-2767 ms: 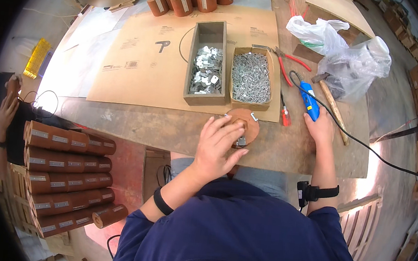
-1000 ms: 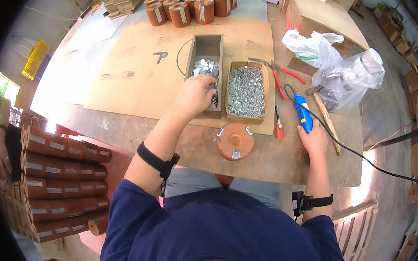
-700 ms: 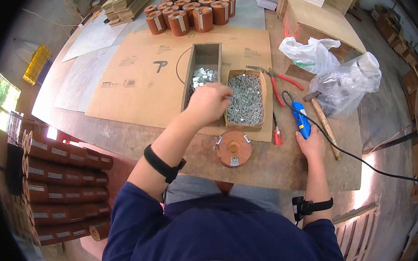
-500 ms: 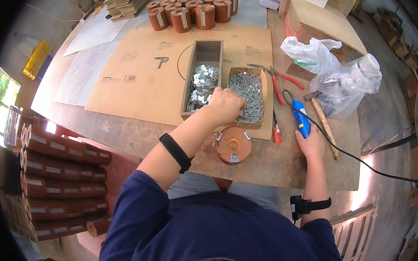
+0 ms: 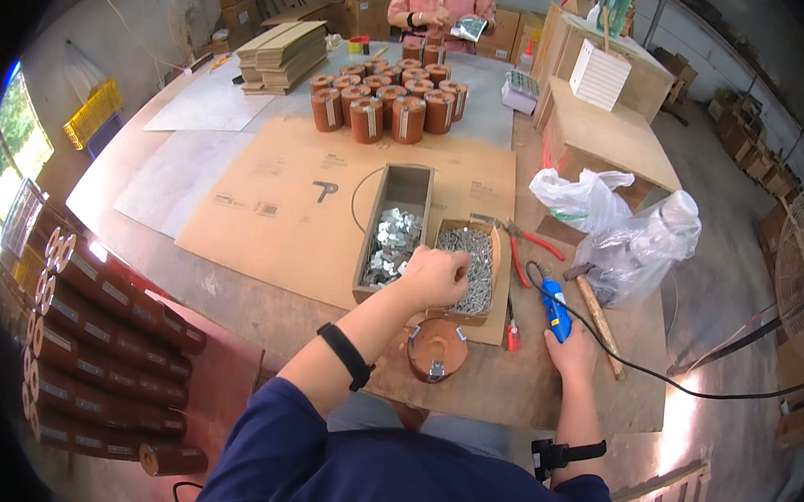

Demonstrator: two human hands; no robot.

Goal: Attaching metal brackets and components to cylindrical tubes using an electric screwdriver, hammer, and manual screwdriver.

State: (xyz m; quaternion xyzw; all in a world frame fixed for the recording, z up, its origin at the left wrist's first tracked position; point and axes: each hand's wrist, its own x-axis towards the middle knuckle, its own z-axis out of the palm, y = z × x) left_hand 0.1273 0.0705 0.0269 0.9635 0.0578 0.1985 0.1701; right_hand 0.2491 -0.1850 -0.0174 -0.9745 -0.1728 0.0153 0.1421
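My left hand [image 5: 436, 279] is closed over the near left part of a cardboard box [image 5: 493, 309] filled with small metal screws [image 5: 478, 279]; its fingertips are pinched together, and whatever they hold is hidden. Left of that box stands a long wooden box [image 5: 364, 259] with small metal clips [image 5: 396, 235] in its near half. In my right hand [image 5: 573, 350] is a blue electric screwdriver [image 5: 556, 316], corded, its body resting low over the table. A round brown block [image 5: 434, 351] with a hollow centre and several metal clips on its rim sits in front of me.
Red-handled pliers [image 5: 523, 246], a red screwdriver [image 5: 512, 337] and a hammer [image 5: 601, 324] lie around the screw box. Plastic bags [image 5: 636, 252] are at the right. Brown cylinders [image 5: 366, 119] and stacked boards [image 5: 281, 57] stand farther back. Across the table is a person in pink [image 5: 443, 1].
The view has tilted up, bringing the person across the table into sight. My left fingertips have lifted a little from the screws. My right hand still holds the electric screwdriver.
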